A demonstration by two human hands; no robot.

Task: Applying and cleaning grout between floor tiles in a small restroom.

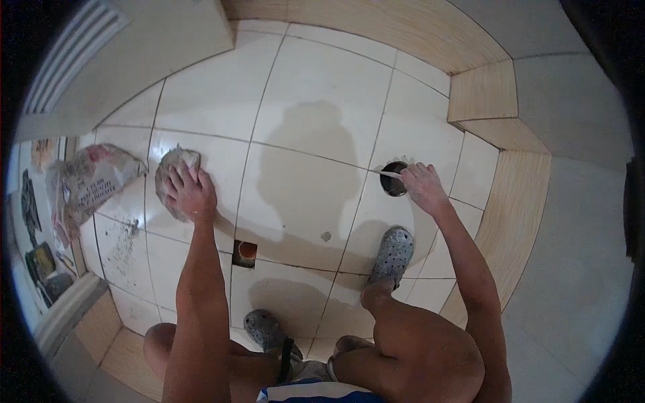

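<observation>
White and thin, a strip [387,174] jutted leftward from the right hand [423,187], whose fingers were pinching its right end! Its long axis ran nearly side to side, crossing over the upper half of the dark round hole [395,187] in the tile floor [322,67]; whether it touched the rim, I couldn't tell. Well apart, leftward, the left hand [190,191] lay fingers slightly spread on a grey cloth [176,157]. The right was nearer the hole.

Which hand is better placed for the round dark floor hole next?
The right hand, likely: it holds a thin pale strip at the round dark floor hole; the left hand is on a crumpled grey bundle, farther off.
</observation>
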